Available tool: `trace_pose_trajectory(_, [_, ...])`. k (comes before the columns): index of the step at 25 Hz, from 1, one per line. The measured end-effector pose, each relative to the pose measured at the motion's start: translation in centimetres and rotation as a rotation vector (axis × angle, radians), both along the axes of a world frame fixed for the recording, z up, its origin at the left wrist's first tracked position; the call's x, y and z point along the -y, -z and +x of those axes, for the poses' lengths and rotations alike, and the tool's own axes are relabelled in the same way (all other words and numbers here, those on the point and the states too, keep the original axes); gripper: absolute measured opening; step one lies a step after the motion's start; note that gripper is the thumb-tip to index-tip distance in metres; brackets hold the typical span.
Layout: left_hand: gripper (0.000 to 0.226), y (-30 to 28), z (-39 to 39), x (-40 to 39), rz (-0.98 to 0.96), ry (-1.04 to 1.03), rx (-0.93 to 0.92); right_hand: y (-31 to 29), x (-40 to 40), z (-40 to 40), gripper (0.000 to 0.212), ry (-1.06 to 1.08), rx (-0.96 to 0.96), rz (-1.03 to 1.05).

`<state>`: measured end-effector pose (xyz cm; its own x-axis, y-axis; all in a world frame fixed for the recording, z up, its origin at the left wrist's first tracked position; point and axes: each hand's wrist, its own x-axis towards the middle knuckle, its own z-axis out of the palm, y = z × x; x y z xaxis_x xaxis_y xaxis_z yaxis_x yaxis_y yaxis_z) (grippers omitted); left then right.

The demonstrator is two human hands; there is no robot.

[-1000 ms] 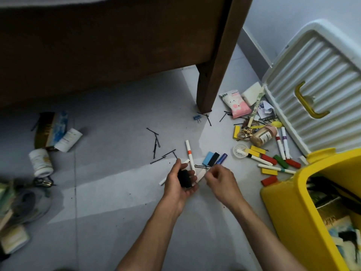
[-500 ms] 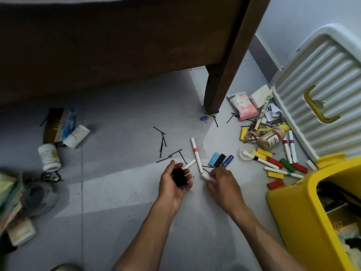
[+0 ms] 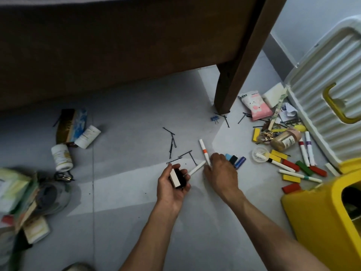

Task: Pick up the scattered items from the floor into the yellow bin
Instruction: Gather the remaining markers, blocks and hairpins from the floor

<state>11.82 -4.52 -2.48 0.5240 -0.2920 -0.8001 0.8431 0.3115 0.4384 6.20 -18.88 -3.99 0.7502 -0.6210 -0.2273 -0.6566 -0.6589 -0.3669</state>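
Scattered items [image 3: 289, 159] lie on floor [image 3: 127, 192] left of yellow bin [image 3: 316, 222]. Left hand [image 3: 172, 184] grips black-and-white block [image 3: 177, 178]; right hand [image 3: 220, 173], fingers curled, pinches orange-banded marker [image 3: 204, 151].

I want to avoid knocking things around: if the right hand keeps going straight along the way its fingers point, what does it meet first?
The right hand points up and slightly left; its fingertips already sit at the white marker with the orange band, so that comes first. Whether they touch it is unclear. Past it the grey floor looks free.
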Motion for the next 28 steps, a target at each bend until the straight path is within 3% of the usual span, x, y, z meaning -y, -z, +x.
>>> trace_pose_trajectory(2, [0.024,0.2,0.3,-1.0,0.008,-0.034,-0.009,-0.3,0.1,0.8,0.015,0.044,0.009,0.000])
trace_pose_trajectory(4, [0.024,0.3,0.6,-1.6,0.002,-0.072,-0.019,-0.4,-0.5,0.8,0.012,-0.008,0.146,-0.054])
trace_pose_trajectory(6, [0.024,0.5,1.3,-2.2,-0.017,-0.139,-0.031,0.1,-1.7,0.5,0.011,-0.324,0.187,-0.142])
trace_pose_trajectory(8, [0.025,0.5,2.0,-2.7,-0.037,-0.190,-0.032,0.9,-2.8,-0.1,0.017,-0.611,0.070,-0.201])
trace_pose_trajectory(10, [0.027,0.6,2.5,-3.3,-0.039,-0.205,-0.009,1.1,-2.7,-0.3,0.011,-0.649,0.010,-0.314])
trace_pose_trajectory(12, [0.032,0.6,2.6,-3.5,-0.029,-0.206,0.007,0.2,-2.5,-0.6,0.008,-0.519,0.002,-0.306])
trace_pose_trajectory(15, [0.045,0.6,2.2,-2.5,-0.087,-0.194,-0.013,-2.7,-2.9,-0.9,0.014,-0.248,0.171,-0.005])
trace_pose_trajectory(17, [0.058,0.2,1.7,-1.1,-0.130,-0.138,-0.017,-5.1,-4.6,-0.8,0.017,-0.259,0.163,0.096])
trace_pose_trajectory(19, [0.066,-0.4,1.3,0.4,-0.174,-0.081,0.003,-6.1,-6.7,-1.1,0.029,-0.330,0.132,0.028])
trace_pose_trajectory(22, [0.047,-1.0,1.4,1.7,-0.175,-0.031,0.039,-6.3,-6.4,-2.2,0.033,-0.236,0.229,-0.030])
trace_pose_trajectory(25, [0.025,-1.1,1.2,2.5,-0.113,0.055,-0.001,-4.2,-0.9,-3.6,0.008,0.123,0.315,0.044])
trace_pose_trajectory(28, [0.027,-1.0,0.3,2.7,-0.112,0.067,-0.070,-1.5,4.0,-4.2,0.044,0.301,0.017,0.025])
